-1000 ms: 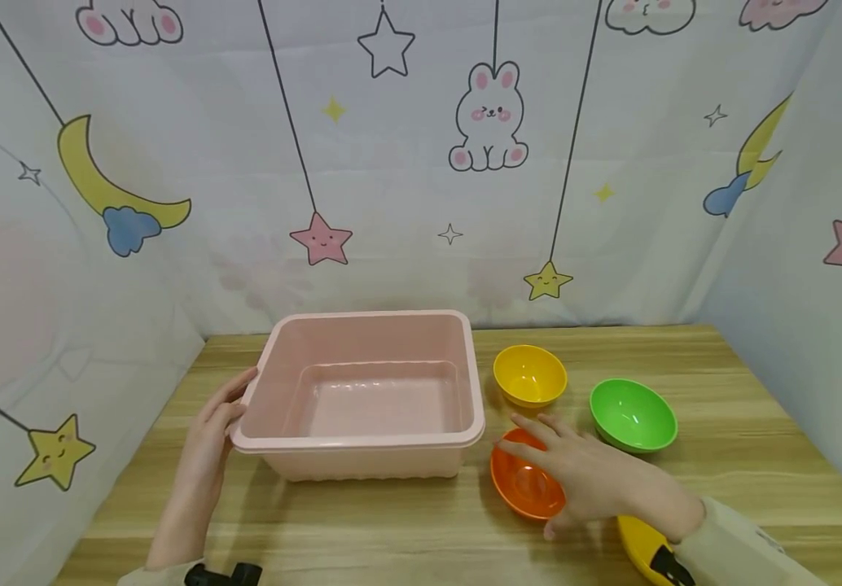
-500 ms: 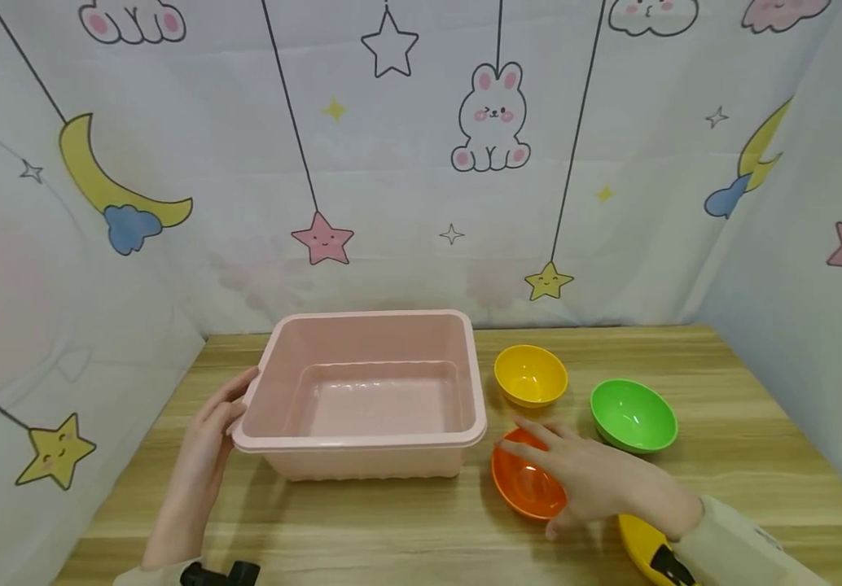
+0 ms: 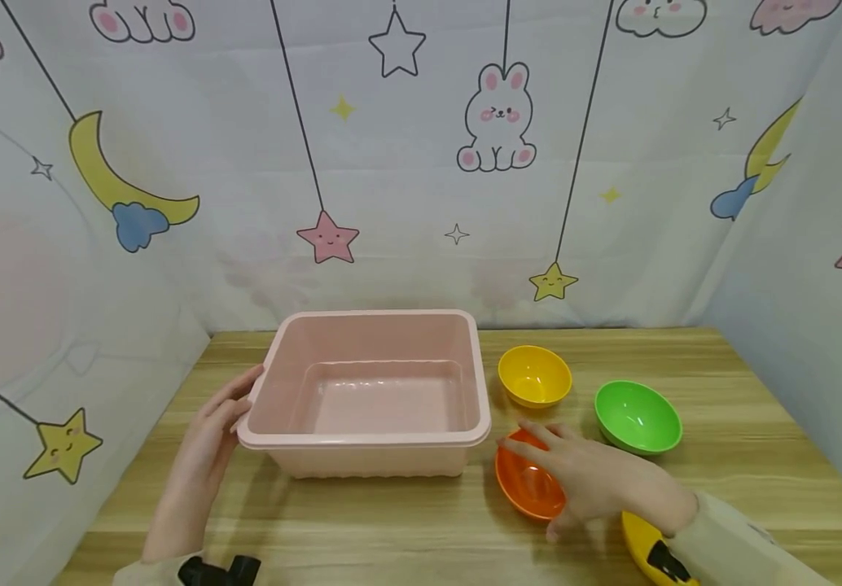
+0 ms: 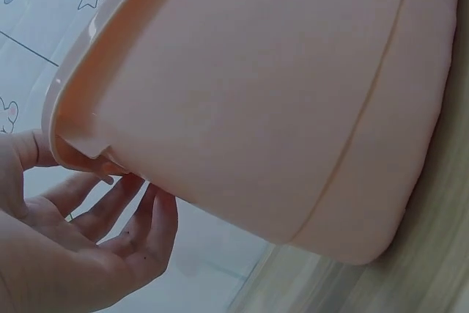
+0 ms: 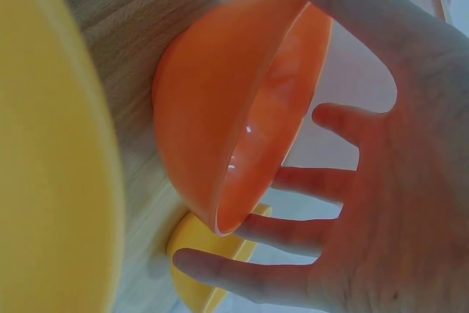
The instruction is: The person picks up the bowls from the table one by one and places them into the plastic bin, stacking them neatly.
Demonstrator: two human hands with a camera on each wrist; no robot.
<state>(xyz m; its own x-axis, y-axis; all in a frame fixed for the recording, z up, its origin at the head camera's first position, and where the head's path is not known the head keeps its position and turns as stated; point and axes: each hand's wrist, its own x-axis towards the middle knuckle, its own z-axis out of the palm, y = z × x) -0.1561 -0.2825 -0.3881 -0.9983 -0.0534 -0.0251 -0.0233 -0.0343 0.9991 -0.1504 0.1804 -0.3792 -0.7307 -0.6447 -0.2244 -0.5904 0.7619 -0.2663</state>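
Observation:
A pink rectangular plastic basin (image 3: 362,440) stands left of centre on the table. At its left side my left hand (image 3: 204,443) grips the rim; in the left wrist view, the fingers curl beneath the lip of the basin (image 4: 242,93). My right hand (image 3: 589,480) is spread over an orange bowl (image 3: 527,488), hiding part of it. The right wrist view has the orange bowl (image 5: 212,93) on the table, thumb right at one end of its rim and the straight fingers apart along its opening.
Behind the orange bowl sits a yellow bowl (image 3: 534,378), with a green bowl (image 3: 637,419) to its right. Another yellow rounded thing (image 3: 644,545) lies partly beneath the right wrist. A printed cloth (image 3: 392,163) closes off the back and sides of the wooden table (image 3: 362,529).
The head view has shifted slightly, so everything sits a little farther right. Both hands keep their places at the basin and the orange bowl.

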